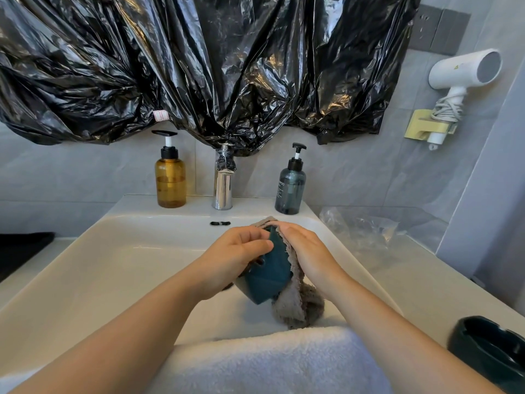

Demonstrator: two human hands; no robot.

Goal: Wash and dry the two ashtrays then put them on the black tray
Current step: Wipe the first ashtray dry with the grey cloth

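White towel (270, 362): draped over the near rim of the sink (113, 265), closest to the viewer.
Left hand (235, 251): fingers curled round the teal ashtray (267, 277), gripping it tilted above the basin.
Right hand (306, 251): clasps the grey cloth (298, 305) against the teal ashtray's right side; the cloth's end hangs below.
Dark ashtray (488, 351): on the worktop at the near right, well apart from the hands.
Black tray (20, 251): far left on the worktop, partly in view.
Tap (222, 189): behind the basin, between an amber bottle (170, 180) and a dark bottle (290, 191).
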